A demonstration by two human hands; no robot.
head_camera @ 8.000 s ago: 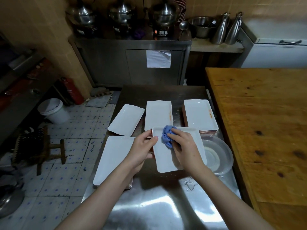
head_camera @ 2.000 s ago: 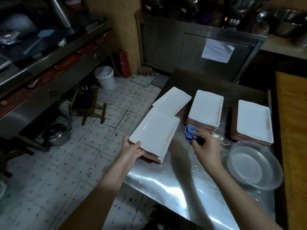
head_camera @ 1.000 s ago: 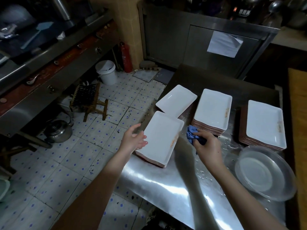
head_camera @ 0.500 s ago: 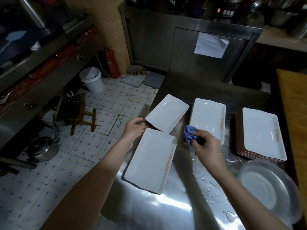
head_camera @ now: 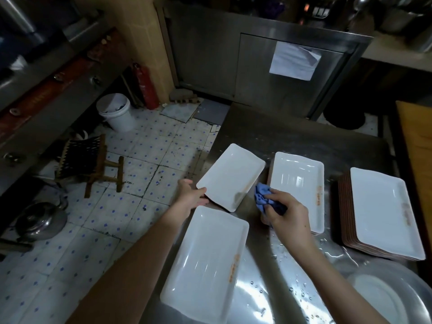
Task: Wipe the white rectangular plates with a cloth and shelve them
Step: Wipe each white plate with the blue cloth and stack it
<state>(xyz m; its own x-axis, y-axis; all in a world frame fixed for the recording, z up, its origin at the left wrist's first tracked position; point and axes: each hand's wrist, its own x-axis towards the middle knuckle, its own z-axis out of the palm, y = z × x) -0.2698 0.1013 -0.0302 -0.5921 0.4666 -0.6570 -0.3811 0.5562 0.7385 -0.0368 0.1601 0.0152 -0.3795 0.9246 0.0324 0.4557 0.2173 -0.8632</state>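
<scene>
Head camera is looking down on a wet steel bench (head_camera: 304, 136), where a person's left hand (head_camera: 191, 196) is pinching the near corner of a white rectangular plate (head_camera: 230, 176) lying askew at the bench's left edge. The right hand (head_camera: 288, 217) is clutching a bunched blue cloth (head_camera: 263, 197) just beside it. Another plate (head_camera: 208, 260) is lying at the near-left corner, while a middle stack (head_camera: 297, 185) and a right stack (head_camera: 383, 211) are waiting alongside. With every plate sitting on the bench and no shelf showing, wiping is apparently under way and shelving is lying entirely ahead.
</scene>
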